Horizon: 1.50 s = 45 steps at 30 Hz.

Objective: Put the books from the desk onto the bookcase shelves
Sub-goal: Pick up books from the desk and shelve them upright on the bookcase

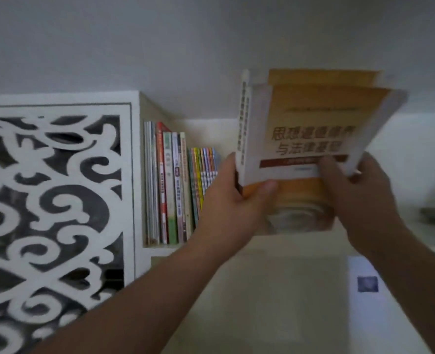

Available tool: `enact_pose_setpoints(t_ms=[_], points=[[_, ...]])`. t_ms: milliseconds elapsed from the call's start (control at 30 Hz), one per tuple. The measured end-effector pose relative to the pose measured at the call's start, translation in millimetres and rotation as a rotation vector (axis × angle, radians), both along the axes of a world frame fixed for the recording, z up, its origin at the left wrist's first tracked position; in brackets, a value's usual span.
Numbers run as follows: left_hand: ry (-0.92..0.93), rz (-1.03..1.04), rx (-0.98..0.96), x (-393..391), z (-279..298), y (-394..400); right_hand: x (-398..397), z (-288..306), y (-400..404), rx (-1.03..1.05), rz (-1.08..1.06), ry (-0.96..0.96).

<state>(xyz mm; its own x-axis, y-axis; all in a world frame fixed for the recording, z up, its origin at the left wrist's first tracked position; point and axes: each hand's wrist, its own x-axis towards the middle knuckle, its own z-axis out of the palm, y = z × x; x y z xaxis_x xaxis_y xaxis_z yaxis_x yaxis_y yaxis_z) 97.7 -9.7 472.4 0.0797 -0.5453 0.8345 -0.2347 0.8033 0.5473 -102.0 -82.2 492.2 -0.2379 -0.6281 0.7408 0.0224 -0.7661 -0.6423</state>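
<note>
Above the pale desk (pixel 275 290), to the right of the bookcase (pixel 134 175), I hold a small stack of yellow-and-white books (pixel 311 129) in both hands. My left hand (pixel 234 198) grips the stack at its lower left corner, thumb curled over the front cover and fingers hidden behind the spine side. My right hand (pixel 359 190) grips the lower right corner, thumb lying across the dark red band near the bottom of the cover, fingers out of sight behind. The stack rises above and between the two hands, cover toward me, top edge tilted slightly rightward; at least two books show, offset from one another. How many lie beneath I cannot tell, as the picture is blurred. The stack is well apart from the shelved books (pixel 180 185), which stand upright with spines outward in the open compartment beside the carved white fretwork panel (pixel 53 200). A white card with a blue square (pixel 367 284) lies on the desk under my right forearm.
</note>
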Motion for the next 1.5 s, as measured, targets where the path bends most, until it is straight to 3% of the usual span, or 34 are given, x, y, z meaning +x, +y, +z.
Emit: enact_pose_setpoints(t_ms=[33, 133, 233, 367, 500, 633, 767, 867, 1033, 1133, 1200, 1300, 1400, 1500], points=[[0.031, 0.056, -0.013, 7.0, 3.6, -9.2, 26.1, -1.3, 3.2, 0.037, 0.029, 0.014], [0.100, 0.227, -0.018, 21.0, -0.5, -36.8, 78.9, -8.2, -21.5, 0.080, -0.177, 0.263], [0.155, 0.348, 0.086, 27.8, -17.2, -63.8, 115.8, -24.8, -28.9, 0.081, -0.031, 0.451], [-0.045, 0.657, 0.210, 33.1, -34.2, -89.0, 139.8, -41.5, -25.2, 0.295, 0.252, 0.412], [-0.216, 0.789, 0.204, 31.0, -36.8, -86.2, 134.0, -33.1, -13.3, 0.419, 0.409, 0.357], [-0.156, 0.703, 0.228, 31.8, -33.1, -84.2, 130.1, -33.7, -15.5, 0.449, 0.445, 0.339], [0.136, 0.450, 0.288, 30.6, -17.8, -83.9, 130.7, -35.7, -11.2, 0.450, 0.411, 0.298], [0.152, 0.553, 0.265, 20.3, -11.3, -80.9, 124.2, -35.6, -10.8, 0.394, 0.310, 0.314], [0.174, 0.516, 0.154, 37.3, -8.9, -48.7, 104.6, -38.9, -34.8, 0.420, 0.071, 0.050], [0.065, 0.534, 0.020, 66.2, 3.2, -9.2, 117.0, -42.6, -57.5, 0.414, 0.013, 0.326], [0.018, 0.602, -0.061, 88.5, 15.9, 19.0, 134.4, -39.1, -55.9, 0.414, 0.155, 0.487], [-0.030, 0.685, -0.090, 121.9, 31.9, 52.8, 162.0, -28.2, -44.8, 0.301, 0.265, 0.588], [-0.018, 0.740, -0.090, 145.7, 27.7, 69.6, 180.6, -25.5, -42.1, 0.093, 0.179, 0.641], [0.023, 0.781, -0.089, 156.4, 19.3, 71.8, 188.2, -25.9, -49.3, 0.019, 0.097, 0.649]])
